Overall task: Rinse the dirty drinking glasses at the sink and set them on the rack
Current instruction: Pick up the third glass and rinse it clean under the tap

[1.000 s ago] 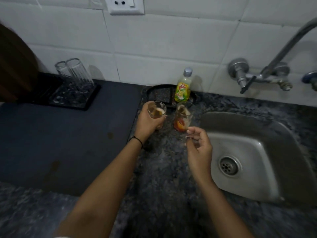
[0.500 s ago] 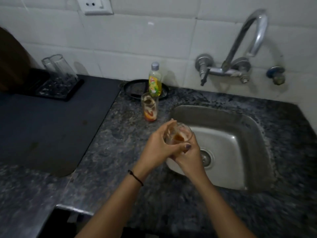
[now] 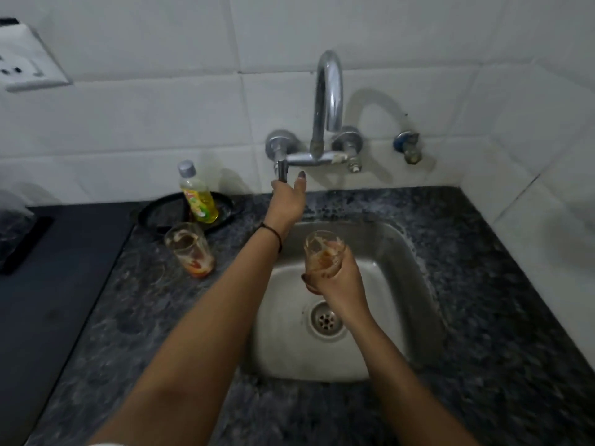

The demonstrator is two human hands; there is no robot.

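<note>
My right hand (image 3: 343, 283) holds a dirty drinking glass (image 3: 323, 254) upright over the steel sink (image 3: 405, 252); orange-brown residue smears its inside. My left hand (image 3: 288, 199) reaches up to the left tap lever (image 3: 282, 170) of the wall faucet (image 3: 328, 101), fingers around the lever's lower end. No water runs from the spout. A second dirty glass (image 3: 190, 249) with red-orange dregs stands on the granite counter left of the sink. The black rack (image 3: 19, 239) lies at the far left edge, mostly cut off.
A yellow dish-soap bottle (image 3: 198, 196) stands on a black round tray (image 3: 161, 214) behind the second glass. A dark mat (image 3: 48, 300) covers the counter's left part. A small blue valve (image 3: 407, 144) sticks out of the tiled wall right of the faucet.
The glass passed from my left hand to my right and moved out over the sink. My left hand let go and rose to the tap lever. The view swung right.
</note>
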